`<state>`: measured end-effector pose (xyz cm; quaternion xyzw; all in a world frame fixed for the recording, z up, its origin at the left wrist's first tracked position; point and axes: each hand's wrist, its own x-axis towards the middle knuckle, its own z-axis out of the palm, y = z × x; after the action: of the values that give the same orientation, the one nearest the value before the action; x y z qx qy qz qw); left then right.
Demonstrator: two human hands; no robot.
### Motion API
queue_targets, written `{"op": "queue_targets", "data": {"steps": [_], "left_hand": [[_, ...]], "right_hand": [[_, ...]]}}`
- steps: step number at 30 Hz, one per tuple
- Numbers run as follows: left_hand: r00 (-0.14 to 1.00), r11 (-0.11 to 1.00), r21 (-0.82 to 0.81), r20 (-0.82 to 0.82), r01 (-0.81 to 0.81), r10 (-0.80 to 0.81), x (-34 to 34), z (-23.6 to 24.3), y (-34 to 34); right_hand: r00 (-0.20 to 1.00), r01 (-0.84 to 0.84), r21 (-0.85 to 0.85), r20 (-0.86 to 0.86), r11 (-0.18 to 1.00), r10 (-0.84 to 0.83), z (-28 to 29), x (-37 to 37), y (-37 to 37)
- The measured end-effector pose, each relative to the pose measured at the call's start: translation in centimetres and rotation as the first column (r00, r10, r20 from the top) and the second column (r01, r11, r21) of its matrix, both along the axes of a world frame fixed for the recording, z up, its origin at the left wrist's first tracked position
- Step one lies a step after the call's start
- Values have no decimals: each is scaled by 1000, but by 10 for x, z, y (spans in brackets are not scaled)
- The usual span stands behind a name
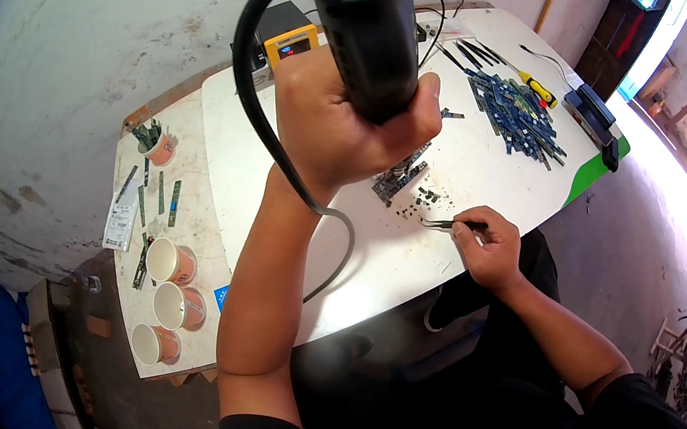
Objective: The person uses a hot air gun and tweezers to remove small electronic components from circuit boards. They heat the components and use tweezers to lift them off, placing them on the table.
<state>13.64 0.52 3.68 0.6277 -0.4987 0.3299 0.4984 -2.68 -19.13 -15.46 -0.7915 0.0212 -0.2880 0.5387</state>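
Raised high over the middle of the white board, my left hand grips a black cylindrical tool handle with a thick cord arching from its top; the tool's lower end is hidden behind the hand. My right hand pinches black curved tweezers low near the board's front edge. Beside the tweezer tips lie small dark chips and, just behind them, dark circuit board pieces, partly covered by my left hand.
A white board tops the table. Three paper cups and a cup of strips stand left. A yellow-fronted station sits behind. Right are a heap of strips, a yellow screwdriver and a black device.
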Motion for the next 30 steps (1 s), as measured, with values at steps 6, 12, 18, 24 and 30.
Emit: {"op": "queue_targets", "data": {"steps": [6,12,18,24,30], "left_hand": [[1000,1000,1,-12,-18,18,-1,3,2],[998,990,-140,53,22,-14,-5,7,-8],[998,993,-100,-30,59,-62,-8,7,-7],[1000,999,-31,6,18,-18,-8,8,-4],[999,999,-42,-37,-1,0,-7,10,-1]], "right_hand": [[1000,4,-2,-18,1000,-4,0,-1,-1],[1000,-5,-14,-12,1000,5,0,-2,-1],[999,-51,-42,-11,998,51,0,-2,-3],[999,-34,-15,-9,999,33,-1,-2,-2],[1000,-9,4,-13,1000,9,1,-2,0]]}}
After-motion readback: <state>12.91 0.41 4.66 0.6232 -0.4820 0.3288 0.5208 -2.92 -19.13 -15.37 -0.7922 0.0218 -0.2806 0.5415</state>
